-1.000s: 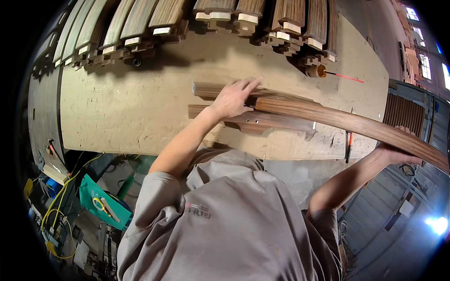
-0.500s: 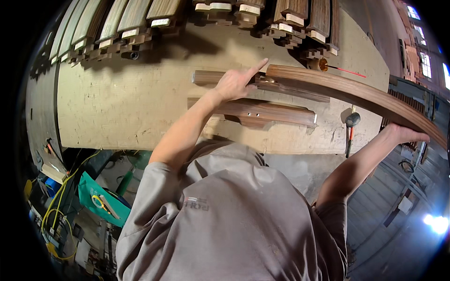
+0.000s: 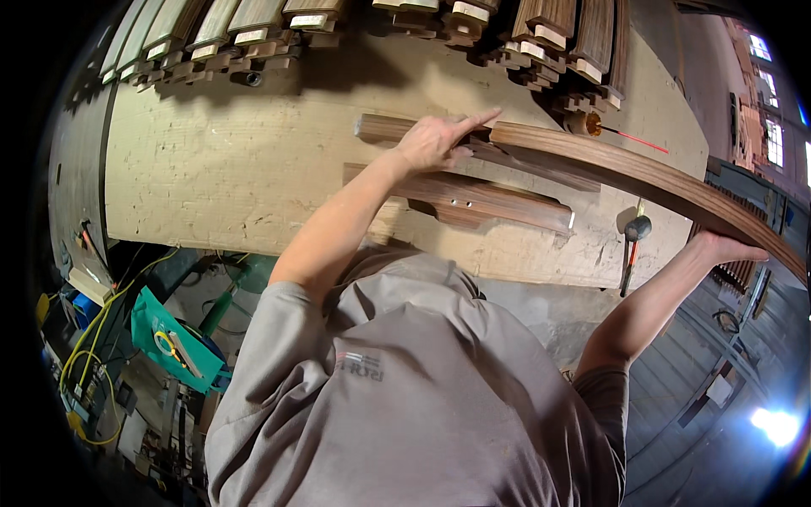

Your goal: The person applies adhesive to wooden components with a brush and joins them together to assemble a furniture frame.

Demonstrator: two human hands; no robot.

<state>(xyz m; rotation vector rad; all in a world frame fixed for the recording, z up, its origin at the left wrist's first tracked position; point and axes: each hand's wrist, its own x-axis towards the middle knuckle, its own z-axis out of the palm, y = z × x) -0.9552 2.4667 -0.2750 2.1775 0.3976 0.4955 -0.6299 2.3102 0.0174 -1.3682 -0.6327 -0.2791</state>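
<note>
My left hand (image 3: 433, 144) is over a dark brown wooden piece (image 3: 380, 128) on the worktable, its index finger stretched toward the end of a long, curved wooden rail (image 3: 608, 171). Its thumb points down by the piece, and the other fingers, partly hidden, seem curled round it. On the right, my right hand (image 3: 726, 248) holds up the rail's far part from beneath, thumb along its near side, the remaining fingers hidden. The rail's left end lies over the dark piece. Nearer me rests a shaped wooden piece (image 3: 498, 209) with two small holes.
Stacked wooden parts (image 3: 253, 21) line the table's far edge. A cup of amber stuff (image 3: 591, 124) with a red stick stands by the rail. A black-headed mallet (image 3: 638, 228) lies at the right edge. Yellow cables (image 3: 106, 313) and a green bag (image 3: 165, 338) are lower left.
The whole view has shifted slightly. My left hand has moved a little to the right, closer to the rail's end. My right hand still supports the rail.
</note>
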